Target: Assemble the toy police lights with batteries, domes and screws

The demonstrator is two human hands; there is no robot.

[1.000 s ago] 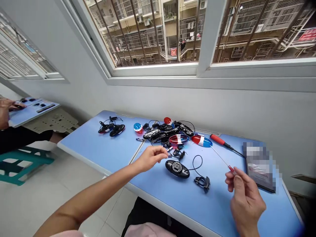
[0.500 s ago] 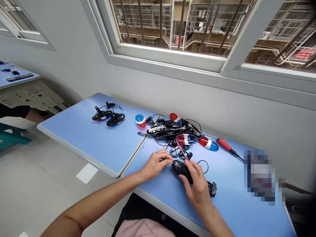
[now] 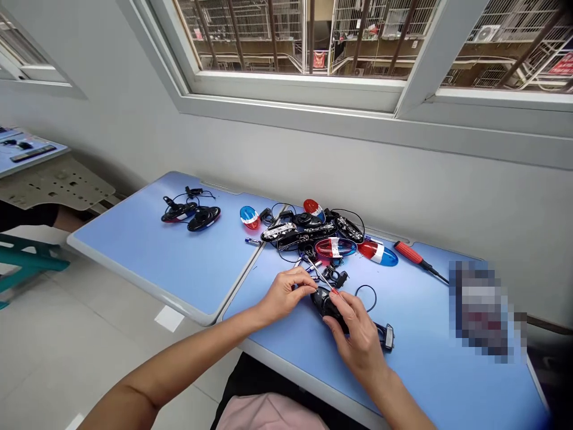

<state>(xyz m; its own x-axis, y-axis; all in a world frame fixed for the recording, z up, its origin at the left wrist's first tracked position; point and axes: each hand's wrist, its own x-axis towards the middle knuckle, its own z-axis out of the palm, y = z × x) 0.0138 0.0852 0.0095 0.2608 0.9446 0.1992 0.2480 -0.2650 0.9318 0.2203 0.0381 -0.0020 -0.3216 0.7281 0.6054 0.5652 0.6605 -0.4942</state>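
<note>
Gripping screwdriver [image 3: 320, 276] and black unit [image 3: 320, 302] in right hand [image 3: 356, 325], before the pile [image 3: 308, 233] on the table [image 3: 447, 376]. Pinching narrowly with left hand [image 3: 286, 294] at the unit's end; cannot tell on what.

Beyond the far edge of our table [image 3: 439, 370] we see a pale wall [image 3: 233, 143] and a window [image 3: 286, 91], its dark bars [image 3: 272, 36] standing before a building [image 3: 250, 30]. A red sign [image 3: 563, 63] shows outside at the far right, and a second window [image 3: 42, 71] at the far left. To our left, well apart, another table [image 3: 31, 168] bears a black bar [image 3: 33, 153] and small dark items [image 3: 24, 145] we cannot make out. Near it we notice someone's leg [image 3: 67, 219] and a green stool [image 3: 33, 258]. White paper [image 3: 169, 318] lies on the floor [image 3: 89, 340]. At right, we have a red-handled tool [image 3: 408, 252] just beside a pixelated packet [image 3: 481, 310].
</note>
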